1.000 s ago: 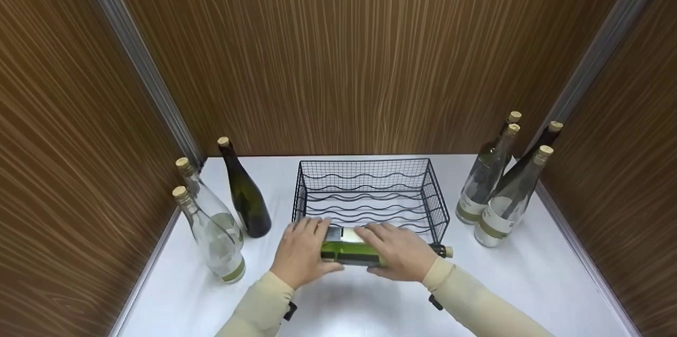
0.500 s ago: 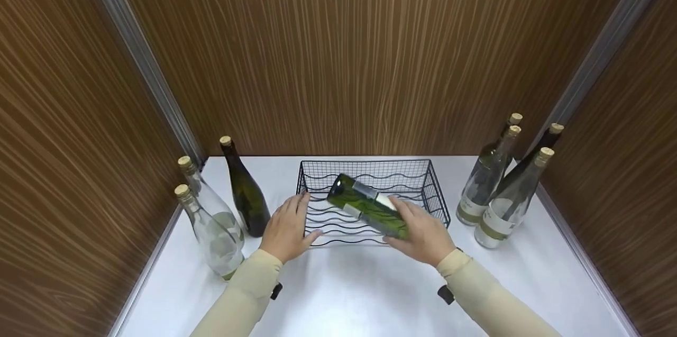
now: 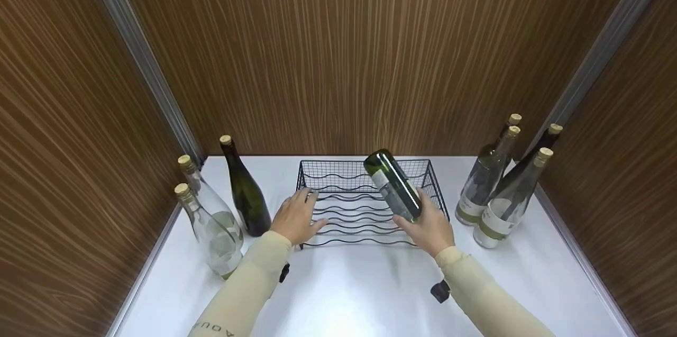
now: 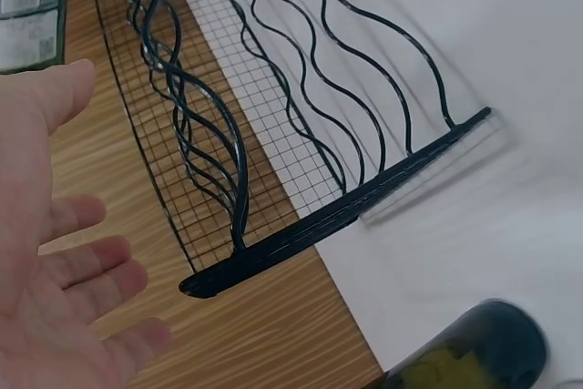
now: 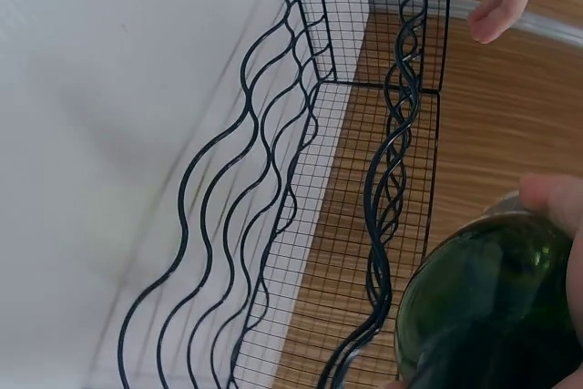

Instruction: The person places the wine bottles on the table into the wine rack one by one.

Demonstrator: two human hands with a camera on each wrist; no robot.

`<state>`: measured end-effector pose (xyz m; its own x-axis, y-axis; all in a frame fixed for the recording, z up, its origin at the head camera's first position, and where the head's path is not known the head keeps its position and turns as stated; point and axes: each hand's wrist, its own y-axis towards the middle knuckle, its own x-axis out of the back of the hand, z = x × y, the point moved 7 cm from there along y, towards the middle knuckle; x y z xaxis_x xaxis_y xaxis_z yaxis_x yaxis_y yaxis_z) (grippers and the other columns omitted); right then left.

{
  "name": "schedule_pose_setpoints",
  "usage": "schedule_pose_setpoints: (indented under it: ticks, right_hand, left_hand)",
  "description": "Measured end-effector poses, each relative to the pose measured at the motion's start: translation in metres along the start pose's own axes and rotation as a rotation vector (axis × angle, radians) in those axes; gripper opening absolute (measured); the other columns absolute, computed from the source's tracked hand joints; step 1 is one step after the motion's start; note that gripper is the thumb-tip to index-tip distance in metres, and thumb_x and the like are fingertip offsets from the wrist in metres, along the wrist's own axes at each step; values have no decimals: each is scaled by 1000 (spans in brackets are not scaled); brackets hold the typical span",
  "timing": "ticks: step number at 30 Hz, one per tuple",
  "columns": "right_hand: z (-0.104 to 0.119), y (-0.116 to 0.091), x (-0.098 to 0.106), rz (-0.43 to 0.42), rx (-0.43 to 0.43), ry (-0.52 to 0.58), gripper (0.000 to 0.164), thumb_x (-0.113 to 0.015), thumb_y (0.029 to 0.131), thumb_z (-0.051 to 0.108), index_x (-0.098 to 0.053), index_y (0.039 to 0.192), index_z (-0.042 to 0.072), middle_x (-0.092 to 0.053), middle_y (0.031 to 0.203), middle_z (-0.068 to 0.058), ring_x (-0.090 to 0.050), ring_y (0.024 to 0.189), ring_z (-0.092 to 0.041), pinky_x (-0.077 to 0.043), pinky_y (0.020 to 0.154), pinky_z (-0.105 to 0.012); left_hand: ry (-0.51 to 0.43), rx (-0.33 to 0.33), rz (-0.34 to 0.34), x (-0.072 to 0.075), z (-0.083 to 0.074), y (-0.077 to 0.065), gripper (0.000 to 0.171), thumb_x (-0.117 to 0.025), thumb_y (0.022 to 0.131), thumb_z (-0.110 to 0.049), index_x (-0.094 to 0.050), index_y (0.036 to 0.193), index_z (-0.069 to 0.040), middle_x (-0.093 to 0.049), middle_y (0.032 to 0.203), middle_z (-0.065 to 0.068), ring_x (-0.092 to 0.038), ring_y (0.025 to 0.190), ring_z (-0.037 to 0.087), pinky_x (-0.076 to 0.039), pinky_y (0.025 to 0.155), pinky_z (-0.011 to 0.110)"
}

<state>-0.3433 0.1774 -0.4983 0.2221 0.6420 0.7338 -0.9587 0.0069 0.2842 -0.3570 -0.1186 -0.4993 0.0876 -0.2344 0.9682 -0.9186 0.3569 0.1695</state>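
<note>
Right hand (image 3: 429,227) gripping a green bottle (image 3: 392,182), neck hidden by that hand; left hand (image 3: 296,217), fingers loosely spread, perhaps touching the wire rack (image 3: 357,214).

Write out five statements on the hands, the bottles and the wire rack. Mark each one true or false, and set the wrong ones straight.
1. The right hand holds a green bottle. True.
2. Three bottles stand to the left of the wire rack. True.
3. The left hand is gripping a bottle too. False: it holds no bottle, and its fingers are open.
4. The green bottle lies flat in the rack. False: it is held tilted in the right hand.
5. Only two bottles stand to the right of the rack. False: four corked bottles stand there.
</note>
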Motion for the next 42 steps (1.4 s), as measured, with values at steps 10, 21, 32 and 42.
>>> schedule_pose_setpoints:
  ticks: [10, 21, 32, 42]
  right_hand:
    - [-21, 11, -6, 32, -245, 79, 91, -66, 76, 53, -23, 142, 8, -53, 121, -20, -57, 97, -30, -46, 79, -45]
    - [-37, 13, -9, 80, -398, 186, 93, -59, 80, 57, -15, 143, 5, -47, 124, -24, -53, 104, -34, -44, 84, -47]
    - [-40, 15, -5, 140, -451, 211, 95, -56, 82, 57, -11, 142, -1, -41, 129, -27, -47, 112, -37, -39, 91, -50]
    - [-37, 17, -1, 72, -406, 140, 83, -56, 84, 52, -27, 134, -7, -45, 119, -25, -50, 104, -36, -41, 86, -50]
  left_hand:
    - [-73, -41, 55, -14, -3, 20, 69, -52, 84, -58, -44, 133, -10, -33, 141, 11, -26, 131, 28, -23, 106, 46]
    - [73, -39, 173, -48, -2, 21, 85, -45, 75, -74, -34, 142, -22, -31, 145, 8, -26, 132, 28, -17, 106, 49]
    - [170, -55, 145, -54, -6, 22, 77, -32, 80, -75, -48, 134, -23, -31, 145, 8, -33, 129, 28, -29, 102, 48]
    - [166, -35, 164, -56, -7, 24, 76, -29, 79, -76, -44, 136, -27, -28, 146, 6, -30, 130, 27, -27, 103, 48]
